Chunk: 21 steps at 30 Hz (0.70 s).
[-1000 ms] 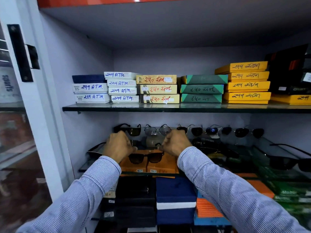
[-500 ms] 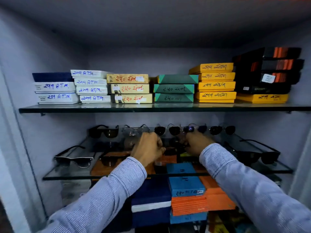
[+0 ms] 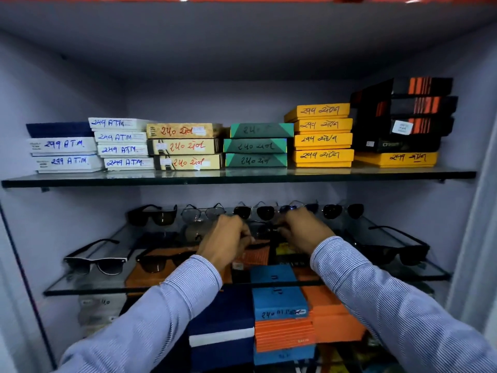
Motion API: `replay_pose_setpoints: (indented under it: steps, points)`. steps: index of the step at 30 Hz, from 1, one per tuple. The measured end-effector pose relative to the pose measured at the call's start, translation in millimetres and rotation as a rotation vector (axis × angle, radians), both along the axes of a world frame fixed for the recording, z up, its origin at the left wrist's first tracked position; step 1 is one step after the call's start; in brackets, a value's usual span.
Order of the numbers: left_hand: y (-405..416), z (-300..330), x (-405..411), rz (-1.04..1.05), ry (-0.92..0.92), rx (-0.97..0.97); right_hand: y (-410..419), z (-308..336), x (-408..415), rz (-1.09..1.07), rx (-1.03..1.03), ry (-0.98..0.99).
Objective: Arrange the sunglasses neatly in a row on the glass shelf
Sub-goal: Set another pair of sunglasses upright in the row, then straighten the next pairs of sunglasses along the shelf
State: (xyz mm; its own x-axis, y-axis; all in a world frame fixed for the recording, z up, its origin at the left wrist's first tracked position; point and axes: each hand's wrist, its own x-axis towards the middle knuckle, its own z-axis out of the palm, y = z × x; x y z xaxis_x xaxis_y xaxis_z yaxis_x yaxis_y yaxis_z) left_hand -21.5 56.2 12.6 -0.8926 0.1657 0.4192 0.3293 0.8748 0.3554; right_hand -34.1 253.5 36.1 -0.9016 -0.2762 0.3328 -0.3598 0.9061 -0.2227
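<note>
On the lower glass shelf (image 3: 88, 288), several sunglasses stand in a row along the back, from a black pair (image 3: 152, 215) at the left to a dark round pair (image 3: 343, 210) at the right. My left hand (image 3: 224, 242) and my right hand (image 3: 304, 228) are both closed on a dark pair of sunglasses (image 3: 262, 230) held between them over the middle of the shelf; most of it is hidden by my fingers. A black-and-white pair (image 3: 95, 261) and a brown pair (image 3: 161, 261) rest near the front left. A black pair (image 3: 395, 249) lies at the right.
The upper glass shelf (image 3: 236, 179) carries stacks of labelled boxes in white, tan, green, yellow and black. Under the lower shelf sit navy, blue and orange boxes (image 3: 279, 302). White cabinet walls close in both sides.
Both hands have moved a little further back into the shelf, with the dark pair still between them. The camera has shifted closer and slightly right.
</note>
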Motion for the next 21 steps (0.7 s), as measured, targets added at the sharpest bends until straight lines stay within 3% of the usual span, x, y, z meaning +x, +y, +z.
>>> replay_pose_setpoints:
  steps: [9, 21]
  points:
    - [-43.1, 37.6, 11.9, 0.246, 0.032, 0.221, -23.0, 29.2, 0.3, -0.08, -0.26, 0.037]
    - [-57.7, 20.8, 8.3, 0.322, -0.091, 0.13, -41.7, 0.7, -3.0, -0.103, -0.248, -0.105]
